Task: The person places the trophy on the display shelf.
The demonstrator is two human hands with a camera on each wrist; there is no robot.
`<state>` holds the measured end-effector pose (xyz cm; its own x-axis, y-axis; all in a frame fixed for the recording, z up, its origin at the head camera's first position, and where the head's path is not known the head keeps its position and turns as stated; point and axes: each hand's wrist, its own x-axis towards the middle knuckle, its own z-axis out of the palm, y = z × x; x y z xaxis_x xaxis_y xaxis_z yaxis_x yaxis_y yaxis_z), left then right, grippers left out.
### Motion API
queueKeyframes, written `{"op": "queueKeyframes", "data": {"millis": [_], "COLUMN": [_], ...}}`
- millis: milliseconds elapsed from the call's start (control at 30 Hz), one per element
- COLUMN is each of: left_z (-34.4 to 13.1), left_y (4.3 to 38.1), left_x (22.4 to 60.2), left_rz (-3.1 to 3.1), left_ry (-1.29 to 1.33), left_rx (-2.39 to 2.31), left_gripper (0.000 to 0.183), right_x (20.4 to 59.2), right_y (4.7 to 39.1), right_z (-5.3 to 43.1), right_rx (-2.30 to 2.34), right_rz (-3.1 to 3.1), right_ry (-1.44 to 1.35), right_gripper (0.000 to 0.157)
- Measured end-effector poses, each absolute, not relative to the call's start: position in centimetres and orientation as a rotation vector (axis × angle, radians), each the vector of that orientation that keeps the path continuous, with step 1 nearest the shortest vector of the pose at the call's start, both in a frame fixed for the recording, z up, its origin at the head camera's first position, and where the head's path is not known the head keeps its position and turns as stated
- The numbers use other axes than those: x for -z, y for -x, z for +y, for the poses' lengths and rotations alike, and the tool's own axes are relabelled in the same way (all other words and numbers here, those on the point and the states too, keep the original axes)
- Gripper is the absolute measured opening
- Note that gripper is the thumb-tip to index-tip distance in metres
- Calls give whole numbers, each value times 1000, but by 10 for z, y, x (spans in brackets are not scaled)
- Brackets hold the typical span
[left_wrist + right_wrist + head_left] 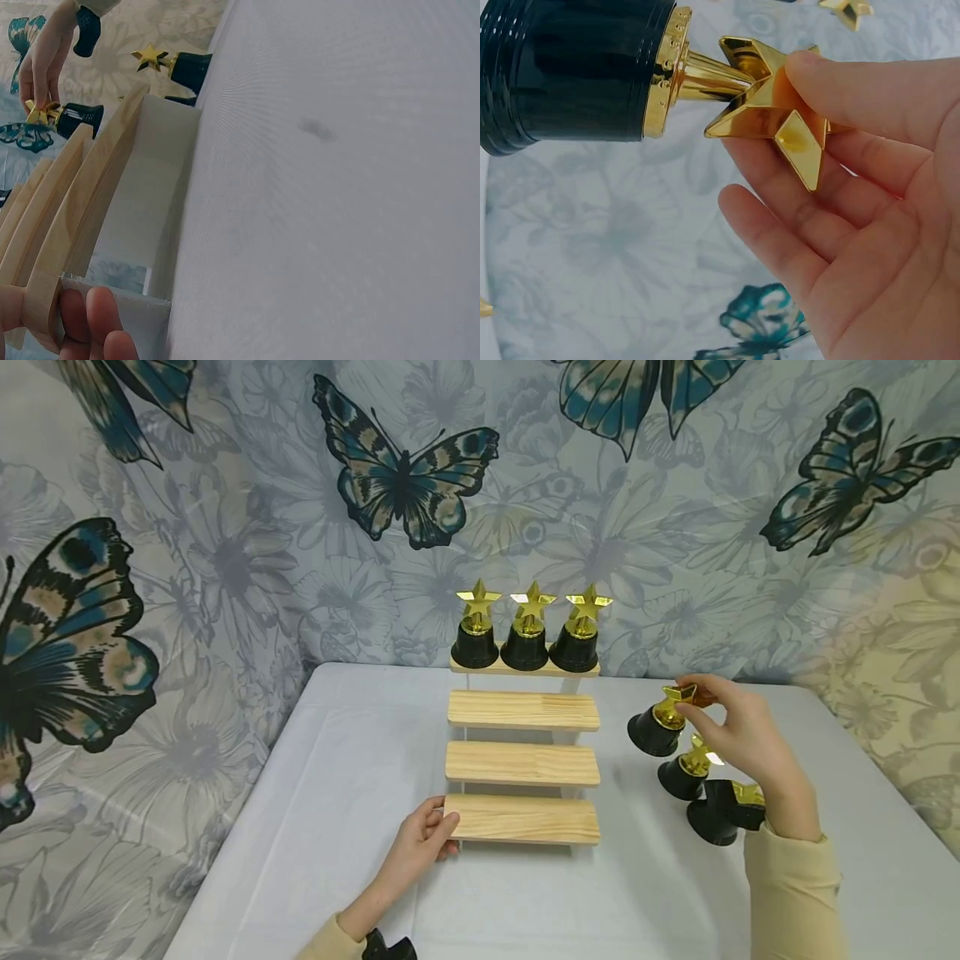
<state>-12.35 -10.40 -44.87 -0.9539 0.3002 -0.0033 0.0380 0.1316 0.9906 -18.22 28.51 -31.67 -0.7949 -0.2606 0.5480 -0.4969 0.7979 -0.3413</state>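
Observation:
My right hand (738, 722) pinches the gold star of a small trophy (654, 733) between thumb and fingers. In the right wrist view, the thumb lies over the star and the black base (570, 71) points away from the palm. The left wrist view shows this trophy held above the table. With thumb on top and fingers below, my left hand (422, 839) grips the left end of the lowest step of a tiered wooden display stand (522, 818). Three like trophies (525, 647) stand in a row on its top step.
Right of the stand, another star trophy (682, 778) stands on the white table (360, 752), near a further black trophy base (711, 822) partly covered by my right wrist gear. Behind the table hangs a butterfly-patterned cloth (405, 485). The stand's two middle steps (522, 763) are bare wood.

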Motion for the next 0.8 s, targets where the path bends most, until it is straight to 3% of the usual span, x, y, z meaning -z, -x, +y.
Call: {"op": "queueKeyframes", "data": {"millis": [400, 800], "left_z": [-104, -105], "left_y": [126, 132], "left_x": [453, 478], "left_rz": [2205, 2212], "left_ry": [-339, -355], "left_rx": [-1917, -1950], "left_gripper": [37, 48], "right_x": [292, 270], "right_y": [185, 183], "right_z": [266, 244], "right_rx": [-562, -565], "right_rz": [-2485, -2465], "right_ry": [-636, -734], "right_gripper": [35, 39]}}
